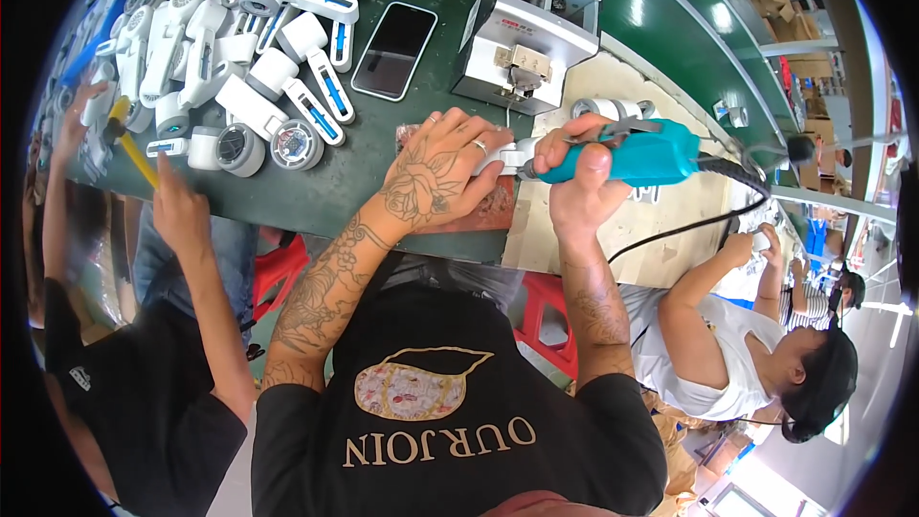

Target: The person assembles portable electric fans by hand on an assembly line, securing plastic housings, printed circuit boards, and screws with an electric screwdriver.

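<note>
The left hand (445, 168), its back tattooed and fingers curled downward, pinches a small white plastic piece (517, 155) between thumb and forefinger. The right hand (584, 172) is wrapped around a teal, barrel-shaped power screwdriver (651, 155), whose metal nose meets the piece's right end. The piece sits over the right side of a mottled reddish flat block (488, 211), at the near edge of a dark green table (287, 201). Just beyond the hands stands a silver-grey metal box-shaped machine (526, 29); dark parts show inside its open upper cavity, too shadowed to tell apart. Cardboard boxes (818, 148) fill shelving at the far right, their contents out of sight. The fingers cover most of the piece, so its full outline is hidden; what shows is smooth, pale and narrow. White round parts (613, 110) behind the screwdriver are partly covered by it and the right hand. Left of a black-screened phone (394, 50) with a pale rim lies a heap of white plastic handheld devices (211, 29) with round heads and handles, some blue-striped, blurring toward the dark rim of the view.
</note>
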